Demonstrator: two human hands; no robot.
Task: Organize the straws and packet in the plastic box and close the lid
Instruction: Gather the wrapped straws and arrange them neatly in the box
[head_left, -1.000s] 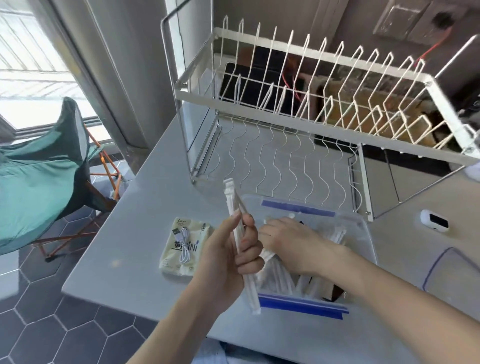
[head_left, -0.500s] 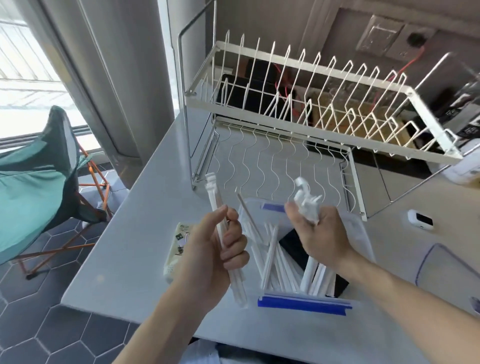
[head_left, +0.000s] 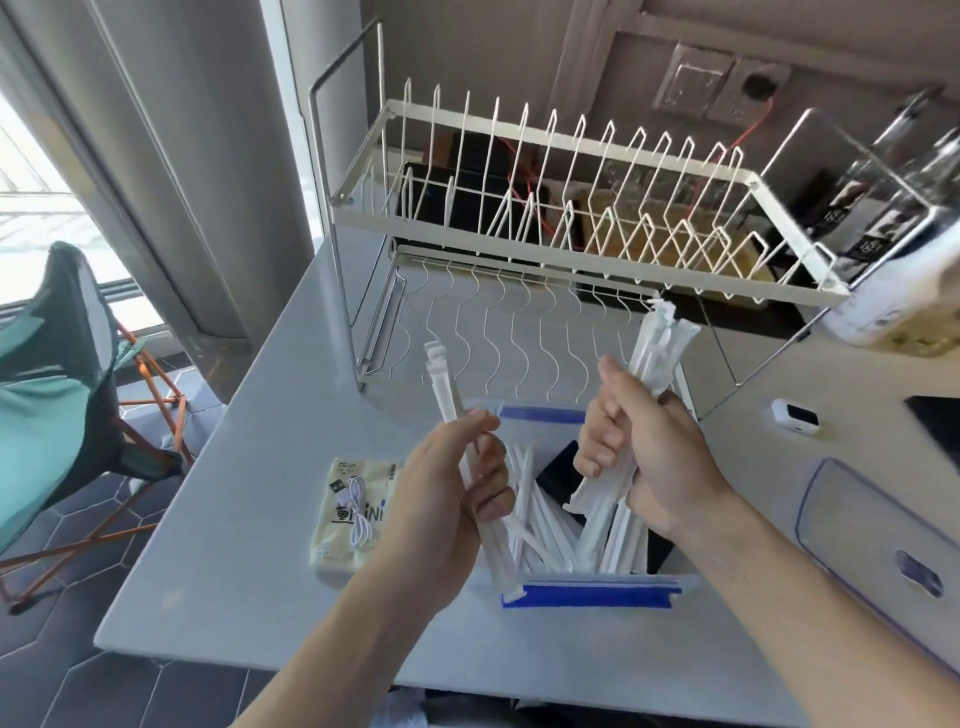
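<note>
A clear plastic box (head_left: 592, 595) with blue edge strips sits on the grey table, holding several loose paper-wrapped straws (head_left: 540, 525) and something dark. My left hand (head_left: 447, 499) is shut on a few wrapped straws (head_left: 441, 379) held upright over the box's left side. My right hand (head_left: 649, 457) grips a thicker bundle of wrapped straws (head_left: 657, 348), lifted above the box. A yellowish packet (head_left: 353, 509) with a white cable on it lies on the table just left of the box. The clear lid (head_left: 872, 551) rests to the right.
A white wire dish rack (head_left: 571, 218) stands right behind the box. A small white device (head_left: 795, 415) lies to the right, and a white bottle (head_left: 893, 291) stands beyond it. A teal folding chair (head_left: 57, 395) is on the floor at left, past the table's edge.
My right hand has pulled a bundle of straws out of the box and raised it. My left hand stays shut on its straws, a little higher. The view has tilted up.
</note>
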